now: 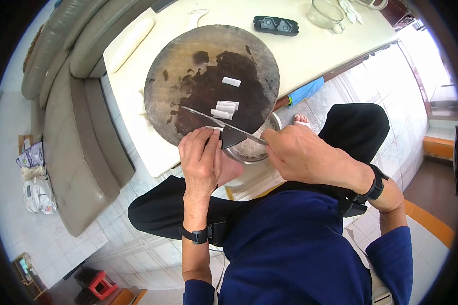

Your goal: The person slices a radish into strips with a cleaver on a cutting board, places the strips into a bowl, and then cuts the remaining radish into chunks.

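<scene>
My right hand point(303, 155) is closed around the handle end of a kitchen knife point(239, 130), whose blade slants up and left across a round, dark-stained chopping board point(160, 96). At the board's near edge, my left hand point(199, 156) has its fingers together, pressing on a white vegetable piece point(215, 128), mostly hidden under the fingertips. The blade lies just beyond those fingertips. Past it are several short white pieces point(222, 114) grouped together, with one separate piece point(231, 81) farther off. They look like cut radish.
Below the board's right edge sits a metal bowl point(276, 122) with pale shreds inside. On the cream table point(290, 56) lie a long white radish-like vegetable point(132, 44), a white peeler point(196, 19), a black case point(276, 25) and a glass mug point(325, 16). A grey sofa point(74, 132) stands left.
</scene>
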Demonstrator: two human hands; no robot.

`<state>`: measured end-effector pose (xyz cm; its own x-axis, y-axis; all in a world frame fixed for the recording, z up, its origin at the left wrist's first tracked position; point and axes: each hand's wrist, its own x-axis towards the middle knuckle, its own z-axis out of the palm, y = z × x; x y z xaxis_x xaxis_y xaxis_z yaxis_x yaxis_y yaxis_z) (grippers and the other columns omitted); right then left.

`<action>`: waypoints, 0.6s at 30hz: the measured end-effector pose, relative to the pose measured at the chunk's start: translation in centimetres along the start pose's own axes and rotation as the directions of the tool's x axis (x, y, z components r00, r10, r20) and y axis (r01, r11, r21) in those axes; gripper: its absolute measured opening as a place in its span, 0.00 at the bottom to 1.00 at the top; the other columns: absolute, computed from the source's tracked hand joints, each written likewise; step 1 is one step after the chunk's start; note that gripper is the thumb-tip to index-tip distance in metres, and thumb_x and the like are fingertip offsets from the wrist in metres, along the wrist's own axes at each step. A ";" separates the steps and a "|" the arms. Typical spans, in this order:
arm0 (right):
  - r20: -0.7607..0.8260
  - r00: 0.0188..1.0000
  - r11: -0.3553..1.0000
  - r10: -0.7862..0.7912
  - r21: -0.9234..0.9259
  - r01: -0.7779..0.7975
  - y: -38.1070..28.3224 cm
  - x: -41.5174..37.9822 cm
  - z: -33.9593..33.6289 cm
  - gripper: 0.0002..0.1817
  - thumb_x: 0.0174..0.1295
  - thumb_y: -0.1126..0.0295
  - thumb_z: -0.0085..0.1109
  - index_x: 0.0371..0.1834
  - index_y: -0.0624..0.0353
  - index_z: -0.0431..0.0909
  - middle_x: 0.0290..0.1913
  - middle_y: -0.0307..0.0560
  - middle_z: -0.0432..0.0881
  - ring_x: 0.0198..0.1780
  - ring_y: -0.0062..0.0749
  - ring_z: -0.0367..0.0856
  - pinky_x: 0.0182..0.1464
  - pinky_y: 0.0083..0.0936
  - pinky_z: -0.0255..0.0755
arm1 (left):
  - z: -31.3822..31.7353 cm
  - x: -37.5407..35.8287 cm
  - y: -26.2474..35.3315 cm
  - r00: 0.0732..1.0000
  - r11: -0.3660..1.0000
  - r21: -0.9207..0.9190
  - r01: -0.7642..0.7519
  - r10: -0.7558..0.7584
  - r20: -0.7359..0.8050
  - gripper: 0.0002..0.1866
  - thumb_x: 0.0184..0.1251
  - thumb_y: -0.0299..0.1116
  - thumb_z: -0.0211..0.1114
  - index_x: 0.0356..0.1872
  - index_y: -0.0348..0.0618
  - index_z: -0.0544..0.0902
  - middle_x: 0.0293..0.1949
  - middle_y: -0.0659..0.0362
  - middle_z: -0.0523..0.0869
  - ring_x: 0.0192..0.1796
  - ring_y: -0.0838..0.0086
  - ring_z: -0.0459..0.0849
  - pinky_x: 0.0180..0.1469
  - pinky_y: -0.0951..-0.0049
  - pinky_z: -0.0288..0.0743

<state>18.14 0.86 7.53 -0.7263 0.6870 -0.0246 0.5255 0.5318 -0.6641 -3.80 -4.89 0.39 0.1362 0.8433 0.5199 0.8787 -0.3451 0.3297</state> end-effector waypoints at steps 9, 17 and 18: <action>0.112 0.991 0.990 -0.076 -0.111 0.088 0.0 0.4 -1.0 0.05 0.51 0.78 0.54 0.27 0.66 0.68 0.13 0.58 0.71 0.22 0.60 0.76 0.41 0.54 0.67 | 0.0 0.2 0.5 1.000 1.000 0.021 0.010 -0.010 -0.009 0.12 0.51 0.20 0.68 0.39 0.34 0.85 0.42 0.53 0.83 0.49 0.60 0.81 0.55 0.60 0.70; 0.208 0.976 0.996 -0.062 -0.047 0.073 0.0 0.9 -2.2 0.04 0.49 0.79 0.54 0.28 0.68 0.70 0.14 0.59 0.71 0.22 0.59 0.76 0.39 0.45 0.70 | -0.1 0.2 0.4 1.000 1.000 0.022 0.012 -0.012 0.008 0.12 0.52 0.20 0.68 0.40 0.34 0.86 0.42 0.53 0.84 0.50 0.60 0.81 0.56 0.60 0.70; 0.210 0.976 0.996 -0.059 -0.047 0.070 0.1 0.9 -2.2 0.04 0.49 0.79 0.54 0.28 0.68 0.70 0.14 0.59 0.71 0.22 0.59 0.76 0.39 0.45 0.70 | -0.1 0.2 0.5 1.000 1.000 0.019 0.015 -0.015 0.009 0.12 0.52 0.19 0.68 0.40 0.34 0.86 0.42 0.53 0.84 0.50 0.60 0.81 0.56 0.60 0.70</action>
<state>18.49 2.61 9.08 -0.8328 0.5352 -0.1413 0.4931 0.6014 -0.6286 -3.39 -4.90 0.74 0.1270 0.8522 0.5075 0.8893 -0.3244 0.3222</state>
